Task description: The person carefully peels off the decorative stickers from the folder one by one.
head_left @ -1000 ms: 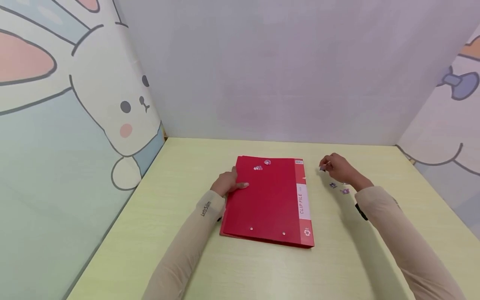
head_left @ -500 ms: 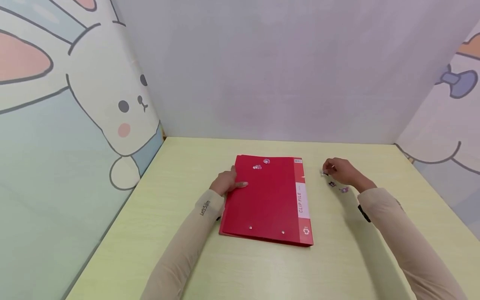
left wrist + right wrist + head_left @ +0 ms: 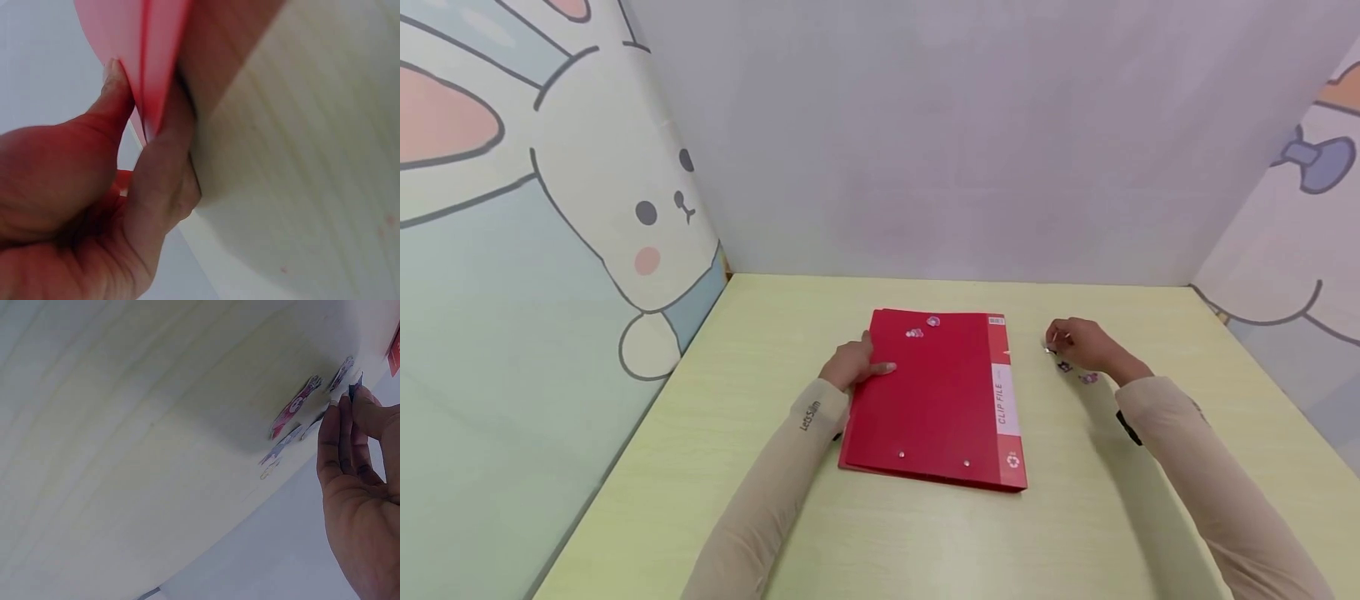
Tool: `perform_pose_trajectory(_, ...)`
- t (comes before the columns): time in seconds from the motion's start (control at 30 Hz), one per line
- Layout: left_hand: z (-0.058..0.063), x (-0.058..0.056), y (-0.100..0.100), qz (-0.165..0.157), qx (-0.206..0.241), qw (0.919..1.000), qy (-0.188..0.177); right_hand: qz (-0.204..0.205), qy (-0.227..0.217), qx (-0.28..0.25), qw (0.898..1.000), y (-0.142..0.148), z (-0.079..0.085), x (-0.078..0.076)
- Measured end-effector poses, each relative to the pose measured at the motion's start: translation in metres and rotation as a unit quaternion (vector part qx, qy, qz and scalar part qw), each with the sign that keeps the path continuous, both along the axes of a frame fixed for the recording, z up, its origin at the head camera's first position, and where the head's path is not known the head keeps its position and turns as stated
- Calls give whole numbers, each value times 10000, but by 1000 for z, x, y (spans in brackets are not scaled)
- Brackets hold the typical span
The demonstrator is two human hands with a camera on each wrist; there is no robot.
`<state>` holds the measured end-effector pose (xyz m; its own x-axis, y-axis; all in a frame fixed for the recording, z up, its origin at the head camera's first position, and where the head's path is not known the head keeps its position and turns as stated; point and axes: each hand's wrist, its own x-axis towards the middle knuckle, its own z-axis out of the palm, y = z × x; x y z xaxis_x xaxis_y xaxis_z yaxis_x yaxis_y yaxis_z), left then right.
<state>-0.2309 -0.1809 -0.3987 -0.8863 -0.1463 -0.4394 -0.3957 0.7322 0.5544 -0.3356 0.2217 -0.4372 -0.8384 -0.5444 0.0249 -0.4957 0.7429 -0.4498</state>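
Note:
A red clip file (image 3: 936,404) lies on the table, with two small cartoon stickers (image 3: 914,333) near the top of its cover. My left hand (image 3: 848,364) grips its left edge. In the left wrist view, the thumb (image 3: 112,94) rests on the cover while the fingers (image 3: 164,169) go beneath the edge. To the right of the file, my right hand (image 3: 1084,343) pinches a small dark sticker (image 3: 354,390) between thumb and fingertips, low over the table. Several other stickers (image 3: 294,407) lie right under and beside that hand, partly hidden by it in the head view.
The pale wood-grain table (image 3: 760,333) reaches back to a plain grey-lilac wall (image 3: 955,167). Cartoon-printed panels (image 3: 610,208) stand at both sides. Two metal studs (image 3: 902,455) show near the file's lower edge.
My right hand has shifted slightly right and down toward the stickers, still pinching one. The left hand keeps its place on the file's edge.

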Motion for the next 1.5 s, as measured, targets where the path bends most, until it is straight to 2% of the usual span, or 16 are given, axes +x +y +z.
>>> perform_pose_trajectory(0.37,-2,0,1,-74,-54,9999,72,-47,21,53,10000,2,-3,1)
perform_pose_trajectory(0.7,0,4,0,68,250,9995,196,-143,-35,-4,9999,1,-3,4)
perform_pose_trajectory(0.87,-1,3,0,39,185,9997,177,-335,-92,97,9993,1,-3,3)
perform_pose_trajectory(1.5,2,5,1,-87,-62,9999,94,-1304,-925,169,9870,1,3,5)
